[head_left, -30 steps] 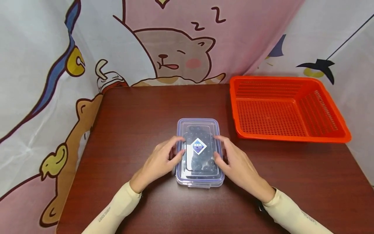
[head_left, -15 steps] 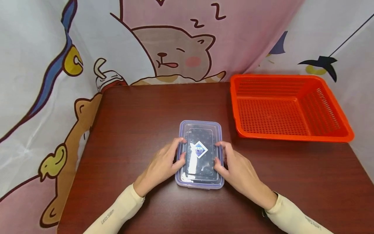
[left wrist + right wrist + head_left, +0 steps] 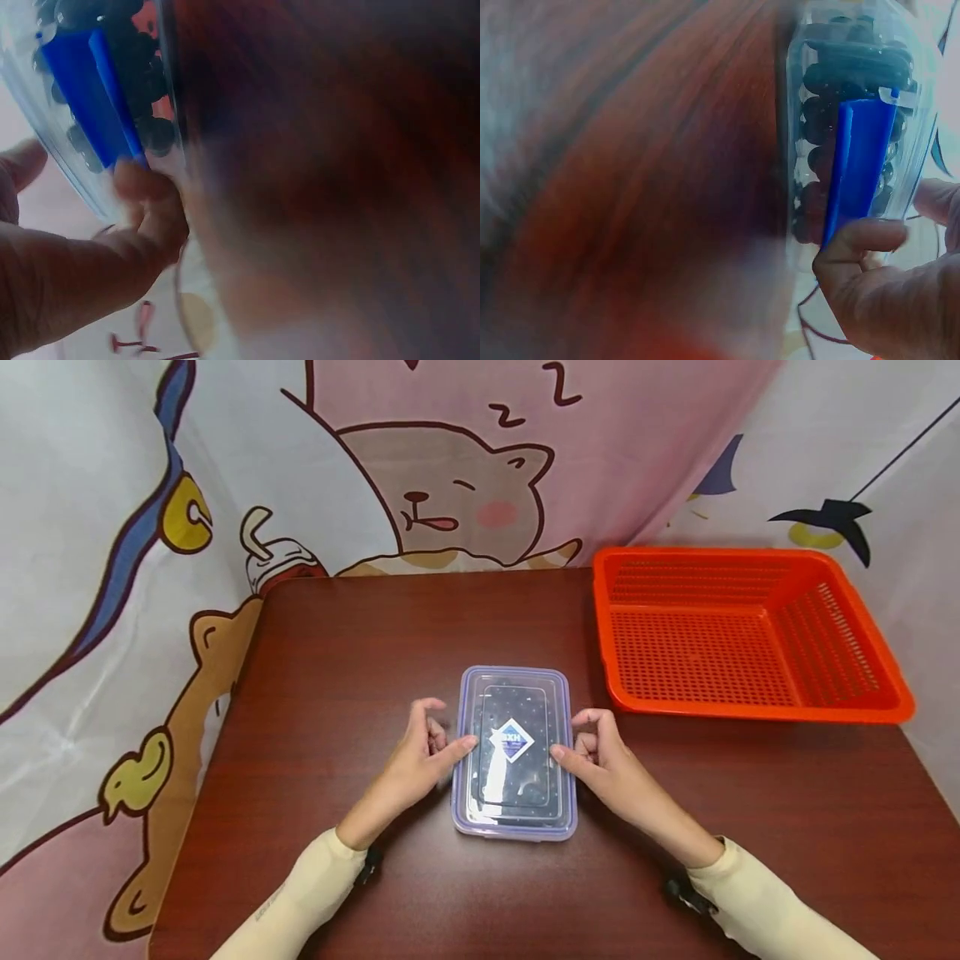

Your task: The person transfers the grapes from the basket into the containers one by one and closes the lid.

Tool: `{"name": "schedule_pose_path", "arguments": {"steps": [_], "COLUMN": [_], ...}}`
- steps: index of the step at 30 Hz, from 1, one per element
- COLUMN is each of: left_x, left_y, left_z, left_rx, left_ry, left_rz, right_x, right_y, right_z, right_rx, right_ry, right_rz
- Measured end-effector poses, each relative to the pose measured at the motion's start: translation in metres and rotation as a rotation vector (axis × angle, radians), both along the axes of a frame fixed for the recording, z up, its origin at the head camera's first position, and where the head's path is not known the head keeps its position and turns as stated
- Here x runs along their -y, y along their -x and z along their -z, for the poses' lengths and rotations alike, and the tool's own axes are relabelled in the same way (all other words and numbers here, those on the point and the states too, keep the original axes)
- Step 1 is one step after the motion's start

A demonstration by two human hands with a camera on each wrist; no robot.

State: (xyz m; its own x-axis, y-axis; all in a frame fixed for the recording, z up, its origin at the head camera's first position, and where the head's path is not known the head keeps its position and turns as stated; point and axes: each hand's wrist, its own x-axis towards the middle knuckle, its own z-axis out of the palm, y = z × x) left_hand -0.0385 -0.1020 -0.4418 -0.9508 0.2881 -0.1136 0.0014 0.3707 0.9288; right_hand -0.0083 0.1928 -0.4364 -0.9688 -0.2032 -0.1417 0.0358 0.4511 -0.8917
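A clear plastic food container (image 3: 517, 785) with a purple-edged lid and a diamond label lies on the brown table, dark round items showing inside. My left hand (image 3: 416, 760) is at its left side, thumb on the lid's edge, fingers curled beside the wall. My right hand (image 3: 611, 768) mirrors this on the right side. In the left wrist view, a curled finger touches the lower end of a blue latch (image 3: 90, 97) on the container's side. Another blue latch (image 3: 860, 161) shows in the right wrist view, with the curled index finger at its lower end.
An orange-red plastic basket (image 3: 750, 703) stands at the table's back right. Behind and to the left hangs a curtain (image 3: 465, 485) with cartoon animals. The brown table (image 3: 352, 635) extends around the container on all sides.
Both index fingers have come off the lid's edges and curled down at the container's sides. The thumbs have moved further up the lid. The container has shifted slightly.
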Motion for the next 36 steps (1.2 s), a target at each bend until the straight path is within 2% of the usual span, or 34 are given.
{"name": "schedule_pose_path", "arguments": {"steps": [2,4,7,12,16,21,25,28,30,34,36], "left_x": [0.003,0.005,0.007,0.008,0.01,0.011,0.012,0.012,0.01,0.007,0.005], "left_y": [0.002,0.005,0.007,0.01,0.008,0.004,0.003,0.002,0.001,-0.002,-0.003], "left_z": [0.002,0.003,0.003,0.002,-0.001,-0.005,-0.006,-0.006,-0.007,-0.01,-0.011], "left_rx": [0.151,0.276,0.397,0.457,0.438,0.403,0.445,0.459,0.449,0.39,0.371], "left_ry": [-0.052,-0.098,-0.16,-0.225,-0.221,-0.201,-0.237,-0.262,-0.263,-0.234,-0.216], "left_rz": [-0.015,0.0,0.036,0.085,0.1,0.12,0.145,0.176,0.188,0.181,0.159], "right_x": [-0.002,-0.004,-0.006,-0.007,-0.008,-0.006,-0.001,0.007,0.013,0.024,0.027], "right_y": [0.002,0.004,0.006,0.006,0.005,0.003,-0.001,-0.006,-0.009,-0.011,-0.011], "right_z": [0.002,0.004,0.008,0.011,0.012,0.006,-0.001,-0.003,-0.005,-0.008,-0.008], "right_rx": [0.09,0.167,0.272,0.399,0.438,0.379,0.332,0.272,0.182,0.013,-0.028], "right_ry": [0.056,0.071,0.126,0.261,0.291,0.218,0.099,-0.036,-0.17,-0.418,-0.495], "right_rz": [0.044,0.071,0.052,-0.01,-0.019,-0.02,-0.066,-0.118,-0.134,-0.103,-0.082]}}
